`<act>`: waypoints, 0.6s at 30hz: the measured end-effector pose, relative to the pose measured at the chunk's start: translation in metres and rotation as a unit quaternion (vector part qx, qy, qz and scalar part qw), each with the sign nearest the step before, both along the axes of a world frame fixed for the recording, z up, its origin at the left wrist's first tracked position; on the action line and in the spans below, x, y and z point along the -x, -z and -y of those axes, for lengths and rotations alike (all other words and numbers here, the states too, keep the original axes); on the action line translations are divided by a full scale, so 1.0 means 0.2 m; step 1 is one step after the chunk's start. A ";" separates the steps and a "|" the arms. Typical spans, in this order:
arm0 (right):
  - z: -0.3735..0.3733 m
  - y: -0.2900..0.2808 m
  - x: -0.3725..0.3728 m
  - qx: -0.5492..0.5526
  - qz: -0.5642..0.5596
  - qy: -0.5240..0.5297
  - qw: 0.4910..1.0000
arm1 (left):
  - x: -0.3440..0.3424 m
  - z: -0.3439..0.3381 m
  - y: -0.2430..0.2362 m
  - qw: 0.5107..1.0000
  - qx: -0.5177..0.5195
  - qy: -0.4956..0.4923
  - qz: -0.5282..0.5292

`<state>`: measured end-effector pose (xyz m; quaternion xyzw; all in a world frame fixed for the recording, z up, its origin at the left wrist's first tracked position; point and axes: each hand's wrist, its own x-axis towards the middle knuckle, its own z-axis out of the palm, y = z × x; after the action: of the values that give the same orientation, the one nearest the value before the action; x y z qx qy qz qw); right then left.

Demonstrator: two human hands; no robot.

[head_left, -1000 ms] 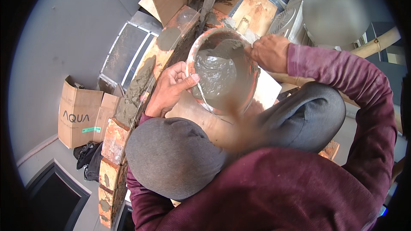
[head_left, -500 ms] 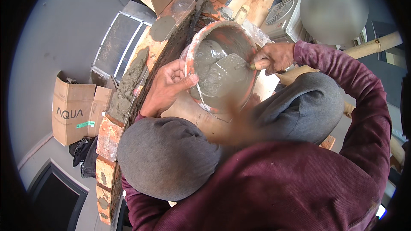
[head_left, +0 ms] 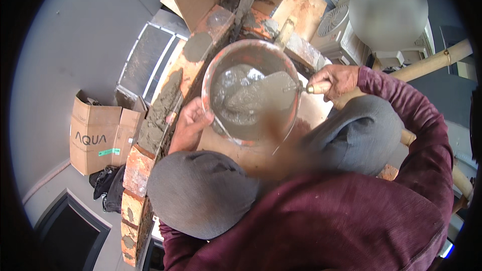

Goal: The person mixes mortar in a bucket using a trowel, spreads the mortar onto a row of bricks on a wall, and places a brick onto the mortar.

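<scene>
In front of me, between my knees, stands an orange bucket [head_left: 207,83] smeared with grey. Wet grey mortar [head_left: 236,101] fills its lower part. My left hand [head_left: 190,122] grips the bucket's left rim, thumb over the edge. My right hand [head_left: 337,80] is closed around the wooden handle of a trowel [head_left: 278,90], whose blade lies in the mortar at the bucket's right side. The bucket's thin wire handle hangs down along its near side. A brown blur covers part of the near rim.
Left of the bucket runs a brick wall [head_left: 138,173] with a mortar bed [head_left: 163,108] on top. A cardboard box [head_left: 95,138] stands beyond it. Bamboo poles [head_left: 427,61] cross at the right, near outdoor fan units [head_left: 334,22]. A wooden board [head_left: 296,10] leans behind.
The bucket now sits more level, its mouth turned up toward me. My left hand has moved a little lower on the view, and the trowel handle slightly right.
</scene>
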<state>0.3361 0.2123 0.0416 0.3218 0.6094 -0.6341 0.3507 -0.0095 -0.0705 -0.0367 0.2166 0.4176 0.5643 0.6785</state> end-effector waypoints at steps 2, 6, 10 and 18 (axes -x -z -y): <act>0.00 -0.04 0.01 -0.025 -0.061 -0.021 0.998 | 0.03 0.05 0.02 0.999 0.018 -0.003 0.035; -0.03 -0.17 0.01 -0.053 -0.043 0.001 0.998 | 0.06 0.12 0.06 0.998 0.058 -0.017 0.026; -0.10 -0.33 -0.08 -0.075 -0.047 0.036 0.995 | 0.07 0.18 0.09 0.995 0.087 -0.029 0.025; -0.42 -0.36 -0.21 -0.099 0.046 0.235 0.966 | 0.06 0.20 0.14 0.995 0.065 -0.050 0.062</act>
<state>0.3786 0.2965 0.1143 0.5180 0.5597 -0.6198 0.1852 -0.0221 -0.1098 -0.0648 0.1157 0.4203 0.5814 0.6869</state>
